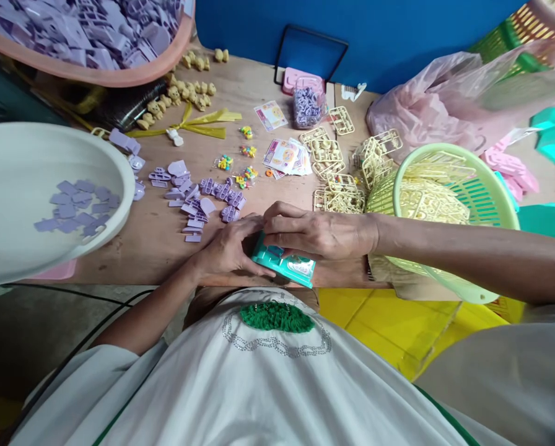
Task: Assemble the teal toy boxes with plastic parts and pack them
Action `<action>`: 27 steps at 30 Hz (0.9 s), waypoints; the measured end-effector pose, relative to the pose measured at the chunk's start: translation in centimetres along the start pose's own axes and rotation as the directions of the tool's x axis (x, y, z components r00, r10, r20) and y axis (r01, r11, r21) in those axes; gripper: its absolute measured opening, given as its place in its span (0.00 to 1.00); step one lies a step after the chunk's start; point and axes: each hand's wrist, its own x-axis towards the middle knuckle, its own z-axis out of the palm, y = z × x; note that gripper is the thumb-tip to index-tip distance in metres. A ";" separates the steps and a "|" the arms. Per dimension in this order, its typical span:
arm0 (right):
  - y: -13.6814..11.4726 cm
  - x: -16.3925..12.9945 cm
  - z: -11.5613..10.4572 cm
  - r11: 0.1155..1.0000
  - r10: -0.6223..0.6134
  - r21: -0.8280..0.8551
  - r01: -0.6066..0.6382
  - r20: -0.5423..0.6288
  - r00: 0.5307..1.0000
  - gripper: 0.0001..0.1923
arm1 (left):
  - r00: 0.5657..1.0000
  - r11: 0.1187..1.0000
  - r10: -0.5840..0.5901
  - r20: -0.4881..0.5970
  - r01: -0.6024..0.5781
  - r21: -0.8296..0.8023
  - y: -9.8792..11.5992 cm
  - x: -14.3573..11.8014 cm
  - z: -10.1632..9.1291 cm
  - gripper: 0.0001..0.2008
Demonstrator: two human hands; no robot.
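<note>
A turquoise plastic toy part with a shiny sticker on it lies at the table's front edge. My left hand grips it from the left, the thumb along its near side. Over its top, my right hand has its fingers bent together in a pinch. Whatever these fingertips hold is hidden behind the hand. Just left and beyond are small purple plastic parts in loose groups. Sticker sheets and small bags of colourful beads lie farther back.
A white basin with purple pieces stands left, below a pink tub full of purple parts. A green basket of cream frames sits under my right forearm. Cream frames, a clear box and small figures lie behind.
</note>
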 end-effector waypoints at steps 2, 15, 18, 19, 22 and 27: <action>0.0 0.0 0.1 0.999 -0.021 -0.024 0.021 0.011 1.000 0.13 | 1.000 1.000 -0.024 -0.004 0.024 0.015 0.1 0.0 0.0 0.36; -0.6 1.0 -1.3 0.977 -0.018 -0.204 0.068 0.237 0.971 0.19 | 1.000 0.999 -0.027 0.004 0.027 -0.039 0.0 0.2 0.0 0.38; -0.8 0.0 0.1 0.979 0.057 -0.204 -0.028 0.136 0.989 0.19 | 1.000 1.000 0.006 -0.002 -0.006 -0.025 -0.3 0.1 0.0 0.40; -0.9 -0.3 0.6 0.979 0.093 -0.190 -0.077 0.078 0.993 0.18 | 1.000 1.000 0.011 -0.002 -0.011 -0.018 -0.5 0.0 0.1 0.42; -1.2 -1.0 1.8 0.978 0.155 -0.127 -0.164 -0.077 0.985 0.18 | 1.000 1.000 0.000 0.002 0.000 -0.001 -0.9 -0.2 0.2 0.48; -1.4 -1.3 1.4 0.970 0.029 -0.243 -0.031 -0.012 0.999 0.17 | 1.000 1.000 -0.015 -0.013 0.015 -0.012 -1.3 -0.4 0.3 0.51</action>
